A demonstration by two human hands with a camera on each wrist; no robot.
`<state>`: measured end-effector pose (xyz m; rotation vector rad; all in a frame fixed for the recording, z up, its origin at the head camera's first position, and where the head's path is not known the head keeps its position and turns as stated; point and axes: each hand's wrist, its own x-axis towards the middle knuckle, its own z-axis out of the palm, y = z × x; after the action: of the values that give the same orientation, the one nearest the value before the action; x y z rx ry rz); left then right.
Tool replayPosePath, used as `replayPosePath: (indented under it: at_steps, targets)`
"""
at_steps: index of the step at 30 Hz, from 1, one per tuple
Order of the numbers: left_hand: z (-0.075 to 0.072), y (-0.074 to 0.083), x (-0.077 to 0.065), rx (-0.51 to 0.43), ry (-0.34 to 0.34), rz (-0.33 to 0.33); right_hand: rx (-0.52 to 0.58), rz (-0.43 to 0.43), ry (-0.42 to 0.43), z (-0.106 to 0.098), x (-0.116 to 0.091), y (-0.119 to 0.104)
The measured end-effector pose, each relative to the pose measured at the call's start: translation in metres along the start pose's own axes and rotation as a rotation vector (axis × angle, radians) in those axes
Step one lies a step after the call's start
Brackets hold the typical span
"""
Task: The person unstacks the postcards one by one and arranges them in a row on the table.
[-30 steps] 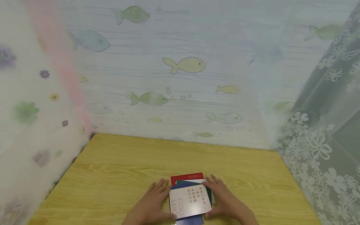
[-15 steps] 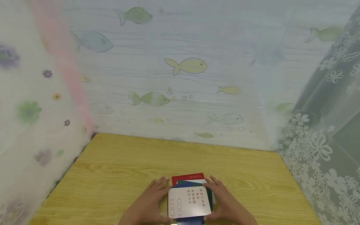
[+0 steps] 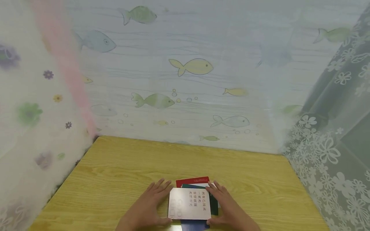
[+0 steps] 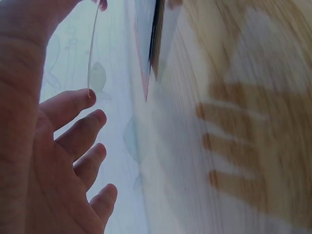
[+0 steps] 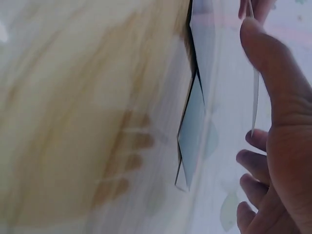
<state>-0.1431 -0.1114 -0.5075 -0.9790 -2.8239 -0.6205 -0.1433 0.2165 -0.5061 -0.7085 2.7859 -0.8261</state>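
A white card (image 3: 189,203) printed with vertical Chinese characters and faint large letters is held by both hands above a pile of cards. My left hand (image 3: 148,205) pinches its left side between thumb and index finger, the other fingers spread. On the opposite side my right hand (image 3: 228,205) pinches it the same way. The wrist views show the card edge-on, as a thin line (image 4: 91,53) by the left hand and a thin strip (image 5: 256,92) by the right. Below lie a red card (image 3: 192,181), a dark green card (image 3: 214,205) and a blue card (image 3: 195,225), fanned unevenly.
The pile rests on a yellow wood-grain table (image 3: 130,160), whose glossy surface reflects the fingers. Behind it stands a wall covering (image 3: 190,106) printed with fish. Flowered fabric (image 3: 26,138) borders the left, and a lace curtain (image 3: 326,160) hangs at the right.
Both hands have moved slightly left with the white card, which sits further left over the pile and is turned straighter. More of the dark green card shows at its right.
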Motion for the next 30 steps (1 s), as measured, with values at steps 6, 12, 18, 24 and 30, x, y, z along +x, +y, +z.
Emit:
replayPosePath:
  at_steps: [6,12,18,24,30]
  targets:
    - [-0.002,-0.004,-0.003,-0.029,-0.009,-0.037,-0.074,-0.024,0.006,0.005,0.005,-0.004]
    - [-0.001,-0.007,-0.004,-0.039,-0.017,-0.067,-0.066,-0.031,0.018,0.007,0.007,-0.007]
    - [-0.002,-0.011,-0.004,-0.027,0.017,-0.058,-0.081,-0.057,0.055,0.009,0.011,-0.010]
    - [-0.002,-0.015,-0.005,0.029,0.051,-0.050,-0.056,-0.095,0.095,0.010,0.017,-0.010]
    - [-0.005,-0.018,-0.005,0.025,0.061,-0.074,-0.040,-0.099,0.107,0.012,0.022,-0.011]
